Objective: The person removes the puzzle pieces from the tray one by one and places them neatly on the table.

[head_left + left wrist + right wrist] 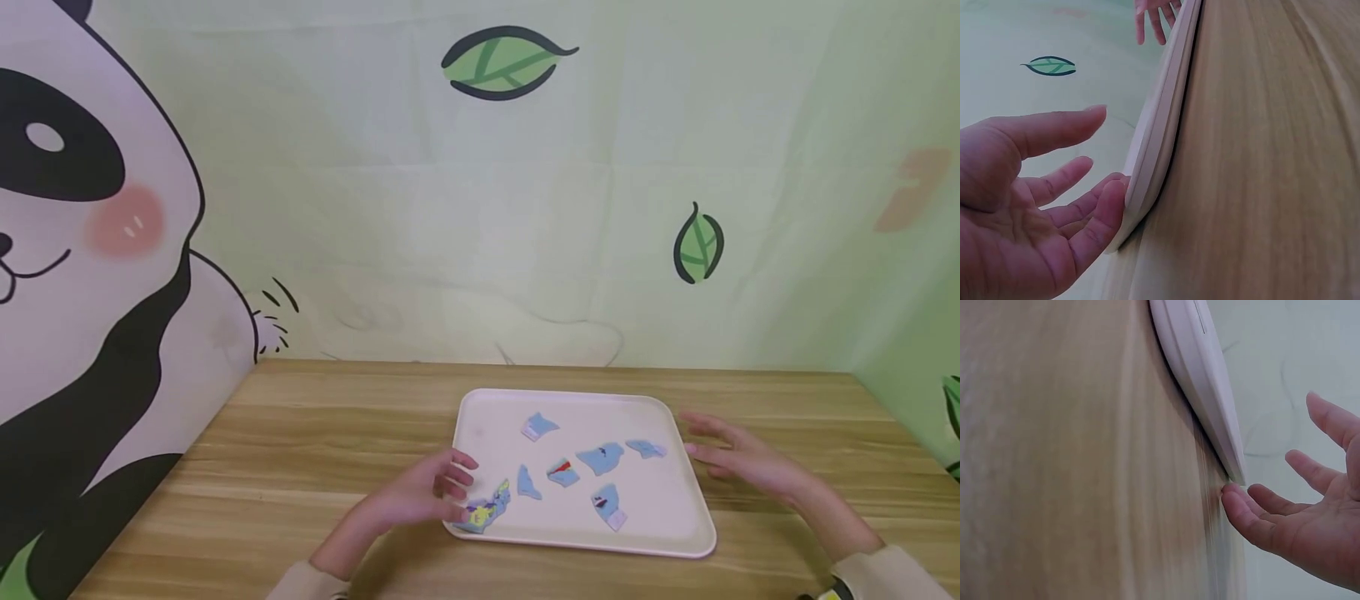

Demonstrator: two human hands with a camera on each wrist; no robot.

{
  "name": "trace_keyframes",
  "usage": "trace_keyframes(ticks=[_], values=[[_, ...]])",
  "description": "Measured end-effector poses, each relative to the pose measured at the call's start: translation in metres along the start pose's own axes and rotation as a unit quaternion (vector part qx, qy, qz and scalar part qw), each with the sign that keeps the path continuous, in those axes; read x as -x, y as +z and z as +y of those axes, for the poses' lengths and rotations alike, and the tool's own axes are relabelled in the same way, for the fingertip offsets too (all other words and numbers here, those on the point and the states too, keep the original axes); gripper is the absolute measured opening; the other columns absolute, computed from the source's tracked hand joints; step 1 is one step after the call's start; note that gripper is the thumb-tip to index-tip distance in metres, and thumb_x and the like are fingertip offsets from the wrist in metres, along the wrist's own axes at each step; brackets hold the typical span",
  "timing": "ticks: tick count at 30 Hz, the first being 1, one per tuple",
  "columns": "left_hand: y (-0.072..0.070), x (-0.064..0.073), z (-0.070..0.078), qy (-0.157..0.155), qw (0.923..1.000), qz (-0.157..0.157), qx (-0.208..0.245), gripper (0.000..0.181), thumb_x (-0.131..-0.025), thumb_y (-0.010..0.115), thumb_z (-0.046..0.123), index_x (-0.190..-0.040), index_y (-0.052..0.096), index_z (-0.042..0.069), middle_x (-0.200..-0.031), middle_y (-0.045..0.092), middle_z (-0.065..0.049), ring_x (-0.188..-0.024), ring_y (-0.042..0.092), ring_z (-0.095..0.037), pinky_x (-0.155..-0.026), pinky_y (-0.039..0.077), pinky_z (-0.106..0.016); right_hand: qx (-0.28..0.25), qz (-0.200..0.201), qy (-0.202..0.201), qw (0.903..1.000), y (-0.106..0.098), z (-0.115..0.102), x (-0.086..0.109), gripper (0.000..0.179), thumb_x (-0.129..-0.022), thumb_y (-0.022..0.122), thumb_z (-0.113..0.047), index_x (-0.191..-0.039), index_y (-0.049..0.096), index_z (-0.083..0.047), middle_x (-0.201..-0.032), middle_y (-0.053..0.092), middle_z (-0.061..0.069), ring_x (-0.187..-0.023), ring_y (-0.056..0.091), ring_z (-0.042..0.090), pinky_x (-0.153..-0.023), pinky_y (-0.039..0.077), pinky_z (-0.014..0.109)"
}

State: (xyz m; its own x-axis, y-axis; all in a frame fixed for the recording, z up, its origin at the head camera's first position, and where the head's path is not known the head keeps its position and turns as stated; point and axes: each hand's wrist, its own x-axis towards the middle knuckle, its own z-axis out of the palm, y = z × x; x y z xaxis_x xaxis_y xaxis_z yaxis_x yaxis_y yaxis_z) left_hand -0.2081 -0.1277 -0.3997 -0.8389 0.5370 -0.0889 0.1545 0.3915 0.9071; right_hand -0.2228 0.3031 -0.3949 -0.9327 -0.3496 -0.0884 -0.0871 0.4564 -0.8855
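Note:
A white rectangular tray (551,527) lies on the wooden table with several irregular, flat blue picture pieces on it. My left hand (420,493) is at the tray's left edge, fingers loosely spread, and in the left wrist view its little-finger side meets the rim. Close to its thumb lies a blue piece with yellow and purple print (483,510). Beyond the right edge, my right hand (750,460) has relaxed fingers, the lower fingertips right at the tray's side in the right wrist view. Neither hand grips anything. Toward the middle sits a piece with a red mark (562,472).
The wooden table (337,417) extends around the tray on all sides. Behind it hangs a pale green backdrop (375,208) printed with leaves and a large panda (127,292) on the left. Other blue pieces (600,457) lie scattered over the tray.

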Motion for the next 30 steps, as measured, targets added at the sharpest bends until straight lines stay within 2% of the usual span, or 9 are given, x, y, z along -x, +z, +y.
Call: trace_keyframes(ticks=[5,9,18,20,23,27,30], values=[[0.002,-0.002,0.004,0.015,0.9993,-0.01,-0.034,0.046,-0.07,0.071,-0.002,-0.112,0.05,-0.003,-0.102,0.058,-0.014,-0.091,0.057,-0.025,-0.079,0.048,-0.033,-0.004,-0.012,0.001,0.9999,0.001,0.004,-0.001,0.064,-0.091,0.054,-0.018,-0.139,0.021,0.008,-0.13,0.027,0.04,-0.111,0.046,0.044,-0.083,0.049,0.04],[0.005,-0.006,0.007,0.013,0.9966,-0.014,-0.081,0.043,-0.068,0.072,-0.002,-0.107,0.053,-0.002,-0.096,0.059,-0.011,-0.089,0.057,-0.024,-0.079,0.049,-0.036,0.008,-0.029,-0.004,0.9996,0.001,0.006,-0.003,0.063,-0.09,0.055,-0.017,-0.138,0.023,0.008,-0.126,0.032,0.039,-0.109,0.048,0.039,-0.082,0.05,0.037],[0.015,-0.011,0.013,0.025,0.9813,-0.002,-0.191,0.038,-0.063,0.075,0.001,-0.097,0.057,0.004,-0.086,0.06,-0.006,-0.078,0.056,-0.019,-0.067,0.046,-0.028,0.064,-0.024,-0.001,0.9976,0.002,0.013,-0.004,0.06,-0.086,0.06,-0.018,-0.135,0.034,0.006,-0.124,0.039,0.036,-0.109,0.045,0.042,-0.082,0.048,0.042],[0.017,-0.012,0.015,0.02,0.9784,0.006,-0.206,0.037,-0.063,0.077,0.004,-0.095,0.057,0.006,-0.084,0.06,-0.005,-0.075,0.055,-0.017,-0.066,0.045,-0.027,0.074,-0.023,-0.004,0.997,0.002,0.013,-0.005,0.06,-0.085,0.061,-0.018,-0.134,0.035,0.006,-0.123,0.04,0.035,-0.109,0.046,0.042,-0.082,0.047,0.042],[0.02,-0.013,0.016,0.007,0.9734,0.018,-0.228,0.038,-0.062,0.079,0.01,-0.093,0.057,0.007,-0.082,0.059,-0.003,-0.072,0.053,-0.015,-0.064,0.043,-0.027,0.086,-0.028,-0.02,0.9957,0.002,0.012,-0.006,0.06,-0.084,0.063,-0.017,-0.132,0.037,0.007,-0.121,0.042,0.034,-0.104,0.05,0.039,-0.08,0.047,0.037],[0.024,-0.014,0.017,-0.012,0.9646,0.026,-0.262,0.04,-0.061,0.08,0.015,-0.093,0.057,0.009,-0.08,0.055,-0.001,-0.07,0.05,-0.013,-0.062,0.041,-0.027,0.076,-0.042,-0.041,0.9954,0.004,0.01,-0.007,0.062,-0.081,0.066,-0.013,-0.13,0.036,0.011,-0.119,0.041,0.034,-0.092,0.053,0.028,-0.073,0.047,0.026],[0.026,-0.015,0.018,-0.019,0.9591,0.028,-0.281,0.039,-0.061,0.08,0.016,-0.093,0.058,0.01,-0.079,0.054,0.0,-0.069,0.048,-0.012,-0.061,0.04,-0.027,0.059,-0.051,-0.052,0.9956,0.004,0.011,-0.007,0.064,-0.079,0.067,-0.009,-0.129,0.034,0.014,-0.118,0.039,0.035,-0.088,0.052,0.024,-0.07,0.047,0.022]])
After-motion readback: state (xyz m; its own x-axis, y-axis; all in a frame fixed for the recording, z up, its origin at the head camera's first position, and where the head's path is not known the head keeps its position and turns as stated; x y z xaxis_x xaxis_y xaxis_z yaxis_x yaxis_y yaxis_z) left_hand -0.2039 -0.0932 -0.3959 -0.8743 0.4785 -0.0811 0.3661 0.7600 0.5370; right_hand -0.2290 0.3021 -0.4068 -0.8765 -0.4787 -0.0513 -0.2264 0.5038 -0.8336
